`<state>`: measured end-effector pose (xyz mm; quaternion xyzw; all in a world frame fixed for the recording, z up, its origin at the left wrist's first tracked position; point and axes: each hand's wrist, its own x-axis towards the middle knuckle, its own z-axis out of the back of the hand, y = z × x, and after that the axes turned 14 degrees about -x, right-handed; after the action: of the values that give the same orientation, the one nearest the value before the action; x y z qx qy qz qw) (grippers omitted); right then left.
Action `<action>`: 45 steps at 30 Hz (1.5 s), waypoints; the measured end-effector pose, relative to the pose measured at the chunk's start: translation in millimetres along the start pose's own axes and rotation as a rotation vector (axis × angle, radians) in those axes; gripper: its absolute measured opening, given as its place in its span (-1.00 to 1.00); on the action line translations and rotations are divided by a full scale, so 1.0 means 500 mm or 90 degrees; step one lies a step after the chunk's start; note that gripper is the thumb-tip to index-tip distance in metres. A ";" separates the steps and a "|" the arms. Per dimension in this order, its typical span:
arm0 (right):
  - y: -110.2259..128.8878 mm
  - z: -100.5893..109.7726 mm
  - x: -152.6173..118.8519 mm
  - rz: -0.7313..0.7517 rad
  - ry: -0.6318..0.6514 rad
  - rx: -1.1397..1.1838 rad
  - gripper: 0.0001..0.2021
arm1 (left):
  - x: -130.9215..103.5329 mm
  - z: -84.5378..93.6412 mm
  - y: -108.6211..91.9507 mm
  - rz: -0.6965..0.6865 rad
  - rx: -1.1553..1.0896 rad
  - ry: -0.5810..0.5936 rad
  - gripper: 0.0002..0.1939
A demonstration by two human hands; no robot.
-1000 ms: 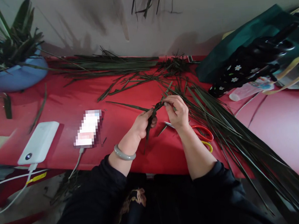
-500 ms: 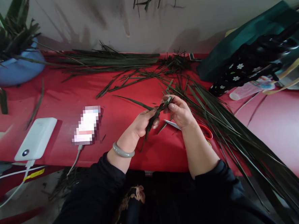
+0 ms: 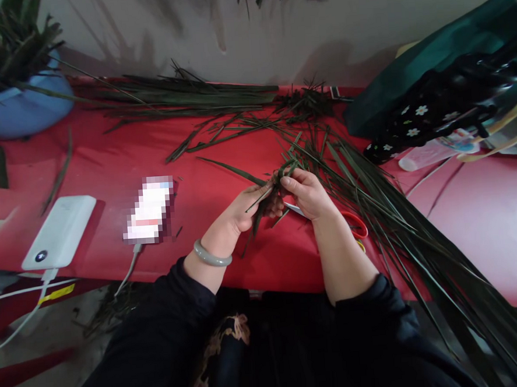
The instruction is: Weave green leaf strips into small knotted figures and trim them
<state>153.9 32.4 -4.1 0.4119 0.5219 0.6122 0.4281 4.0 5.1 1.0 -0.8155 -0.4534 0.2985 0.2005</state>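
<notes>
My left hand (image 3: 247,209), with a grey bangle at its wrist, is closed round a dark green woven leaf piece (image 3: 259,212). One long leaf strip (image 3: 228,169) sticks out from it to the upper left. My right hand (image 3: 304,189) pinches the upper end of the same piece, close to the left fingertips. Red-handled scissors (image 3: 355,225) lie on the red table (image 3: 284,262), partly hidden beneath my right forearm, with the blade showing beside the wrist.
Long green leaves (image 3: 400,225) spread down the right side, and more (image 3: 182,99) lie along the wall. A blue basin (image 3: 25,108), white power bank (image 3: 59,232) and phone (image 3: 149,209) are left. A black floral umbrella (image 3: 432,110) and green bag (image 3: 413,73) stand right.
The fingers of my right hand have come closer to my left hand, and the upper end of the leaf piece is now bunched between them. The view has shifted slightly.
</notes>
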 end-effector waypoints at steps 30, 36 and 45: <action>-0.031 -0.051 0.013 0.006 -0.204 -0.076 -0.72 | 0.022 0.004 0.014 -0.198 0.018 -0.208 -0.84; -0.032 -0.055 0.015 -0.011 -0.237 -0.039 -0.75 | 0.018 0.012 0.020 -0.302 0.161 -0.185 -0.83; -0.031 -0.056 0.016 -0.017 -0.246 -0.056 -0.73 | 0.013 0.018 0.011 -0.339 0.352 -0.156 -0.88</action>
<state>126.4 33.3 -22.4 0.4955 0.4079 0.5381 0.5464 4.0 8.5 -11.0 -0.5429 -0.5721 0.4421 0.4272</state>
